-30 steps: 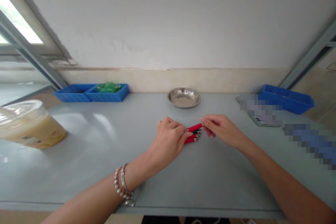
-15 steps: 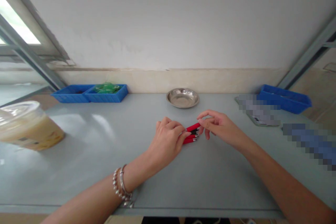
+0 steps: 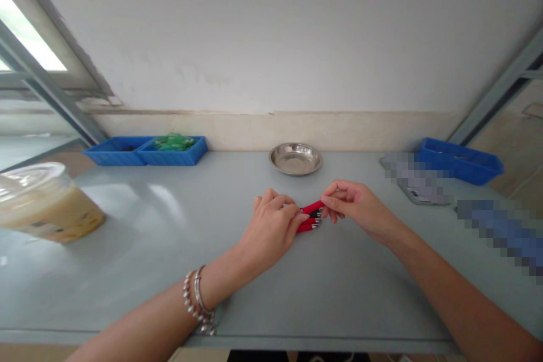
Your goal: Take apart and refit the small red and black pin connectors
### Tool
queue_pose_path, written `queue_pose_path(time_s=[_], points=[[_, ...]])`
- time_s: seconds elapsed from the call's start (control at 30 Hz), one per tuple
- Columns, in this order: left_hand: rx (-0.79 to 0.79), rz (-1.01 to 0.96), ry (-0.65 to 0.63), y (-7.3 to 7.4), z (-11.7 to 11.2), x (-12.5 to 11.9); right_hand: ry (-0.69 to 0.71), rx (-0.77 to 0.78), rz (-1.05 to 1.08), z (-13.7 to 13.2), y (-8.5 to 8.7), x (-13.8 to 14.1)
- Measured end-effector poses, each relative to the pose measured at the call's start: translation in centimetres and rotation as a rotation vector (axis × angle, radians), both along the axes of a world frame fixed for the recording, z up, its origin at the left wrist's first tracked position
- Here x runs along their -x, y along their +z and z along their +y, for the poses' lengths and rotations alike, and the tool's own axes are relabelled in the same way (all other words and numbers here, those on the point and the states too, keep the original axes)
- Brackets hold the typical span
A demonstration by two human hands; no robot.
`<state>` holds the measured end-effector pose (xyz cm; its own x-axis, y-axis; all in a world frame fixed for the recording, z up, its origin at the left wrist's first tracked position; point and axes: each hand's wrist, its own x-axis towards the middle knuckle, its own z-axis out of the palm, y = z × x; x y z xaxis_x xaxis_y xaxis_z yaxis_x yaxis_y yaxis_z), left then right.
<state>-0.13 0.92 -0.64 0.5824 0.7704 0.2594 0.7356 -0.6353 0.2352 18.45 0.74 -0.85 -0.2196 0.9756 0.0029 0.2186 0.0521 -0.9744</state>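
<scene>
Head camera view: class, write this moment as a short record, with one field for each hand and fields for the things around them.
Left hand: fingers curled over red rods with black and metal tips
Right hand: thumb and fingers pinching the rods from the right
Behind hands: round shallow steel dish
Far left: blue plastic trays holding green items
Near left: clear plastic cup of beige drink

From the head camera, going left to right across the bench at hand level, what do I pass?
Plastic cup of milky drink → left hand → red-handled metal-tipped pieces → right hand → pixelated flat object
</scene>
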Motion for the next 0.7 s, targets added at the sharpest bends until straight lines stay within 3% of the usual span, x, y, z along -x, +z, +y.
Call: queue_pose_path(time_s=[0.4, 0.53, 0.7], points=[[0.122, -0.046, 0.040, 0.8, -0.2, -0.2, 0.016, -0.097, 0.026, -0.1, 0.2, -0.4], [0.334, -0.146, -0.029, 1.1, 0.4, -0.1, 0.006, -0.131, -0.002, -0.2, 0.3, -0.5], [0.770, -0.456, -0.113, 1.2, 1.0, 0.2, 0.017, -0.172, 0.009, -0.3, 0.3, -0.5]])
